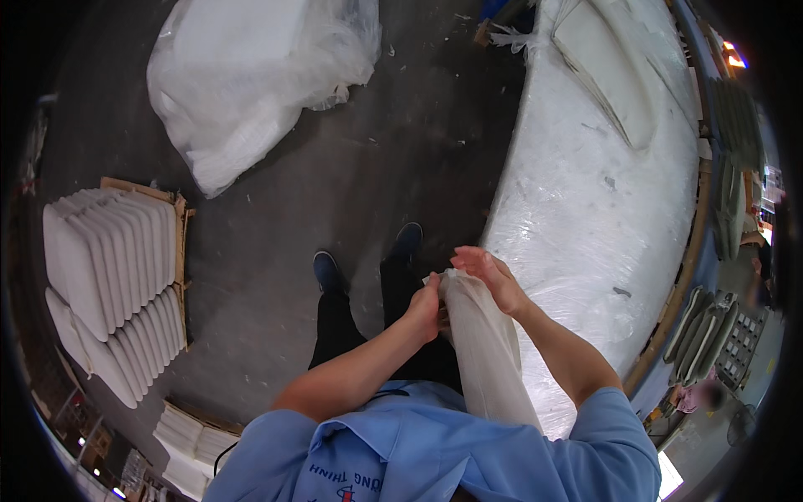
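A pale, off-white padded piece (485,351) is held just below and right of the frame's centre. Its long axis is set steeply: the upper end is pointed toward the top of the frame and slightly left, while the lower end is directed down to the blue shirt (418,443). A long, narrow shape is presented, covered in soft, lightly wrinkled material. Its upper left edge is gripped by the left hand (425,309), thumb uppermost. The right hand (492,274) is held open beside the upper end, fingers extended; whether it is touched cannot be told.

At right, a broad surface (585,243) is covered in glossy, creased clear film, and a flat pale pad (606,75) with a curved edge is laid on it at upper right. At upper left, a bulky bundle (251,92) is wrapped in crinkled, translucent plastic. At far left, round-cornered white cushions (109,259) are ranked in two tiers against brown board (181,251). Smooth, dark grey floor (251,284) is seen between.
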### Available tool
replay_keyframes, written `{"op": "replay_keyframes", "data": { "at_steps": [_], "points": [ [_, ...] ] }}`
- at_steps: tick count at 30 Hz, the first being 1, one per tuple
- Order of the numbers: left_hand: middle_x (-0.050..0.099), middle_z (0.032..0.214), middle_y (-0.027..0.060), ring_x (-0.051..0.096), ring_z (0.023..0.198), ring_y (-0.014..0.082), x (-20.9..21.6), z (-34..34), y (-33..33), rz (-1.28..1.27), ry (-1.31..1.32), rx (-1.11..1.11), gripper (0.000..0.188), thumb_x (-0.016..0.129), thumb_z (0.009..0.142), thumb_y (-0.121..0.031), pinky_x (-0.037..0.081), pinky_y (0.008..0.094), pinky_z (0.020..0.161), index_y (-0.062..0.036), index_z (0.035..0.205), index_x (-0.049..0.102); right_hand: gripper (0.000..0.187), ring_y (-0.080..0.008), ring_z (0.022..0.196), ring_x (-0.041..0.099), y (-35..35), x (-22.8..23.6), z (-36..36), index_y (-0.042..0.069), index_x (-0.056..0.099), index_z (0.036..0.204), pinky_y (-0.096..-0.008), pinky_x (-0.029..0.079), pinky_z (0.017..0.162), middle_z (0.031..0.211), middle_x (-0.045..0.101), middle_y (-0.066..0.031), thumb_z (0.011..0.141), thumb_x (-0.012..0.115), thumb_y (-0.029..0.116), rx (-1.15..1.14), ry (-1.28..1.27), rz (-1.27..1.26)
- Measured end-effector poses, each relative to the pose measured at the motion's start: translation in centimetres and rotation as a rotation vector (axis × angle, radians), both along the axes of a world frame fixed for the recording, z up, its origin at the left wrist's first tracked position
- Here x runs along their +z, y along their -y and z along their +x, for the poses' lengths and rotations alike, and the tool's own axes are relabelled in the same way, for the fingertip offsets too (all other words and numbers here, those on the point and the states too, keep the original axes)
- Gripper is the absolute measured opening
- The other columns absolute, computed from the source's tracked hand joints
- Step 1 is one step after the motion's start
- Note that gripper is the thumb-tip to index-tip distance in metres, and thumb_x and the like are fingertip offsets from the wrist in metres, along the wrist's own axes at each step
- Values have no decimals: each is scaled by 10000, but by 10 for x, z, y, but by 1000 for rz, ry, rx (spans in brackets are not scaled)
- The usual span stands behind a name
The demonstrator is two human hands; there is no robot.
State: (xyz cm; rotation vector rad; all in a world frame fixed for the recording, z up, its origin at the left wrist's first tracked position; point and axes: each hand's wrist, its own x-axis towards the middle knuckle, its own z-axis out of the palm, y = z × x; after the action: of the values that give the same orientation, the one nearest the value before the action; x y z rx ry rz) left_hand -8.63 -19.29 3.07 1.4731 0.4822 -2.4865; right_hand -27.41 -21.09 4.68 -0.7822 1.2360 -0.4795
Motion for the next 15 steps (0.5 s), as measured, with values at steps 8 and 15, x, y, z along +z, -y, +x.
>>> {"op": "replay_keyframes", "data": {
  "at_steps": [8,15],
  "points": [
    [510,1525,155,554,1361,279,-79,-33,-34,-121,522,116,620,431,1115,-480,420,402,1154,-49,1557,382,421,-275,1231,626,-7,-37,11,71,639,1371,-418,478,1067,1293,674,-151,1090,547,370,-29,-290,-196],
    [617,1349,81,581,1221,230,-96,10,-45,-317,224,-79,607,686,995,-356,428,361,1053,-66,1494,498,201,-378,947,674,1,-18,-20,17,696,1052,-438,543,821,991,672,-184,907,722,153,556,-837,-336]
  ]
}}
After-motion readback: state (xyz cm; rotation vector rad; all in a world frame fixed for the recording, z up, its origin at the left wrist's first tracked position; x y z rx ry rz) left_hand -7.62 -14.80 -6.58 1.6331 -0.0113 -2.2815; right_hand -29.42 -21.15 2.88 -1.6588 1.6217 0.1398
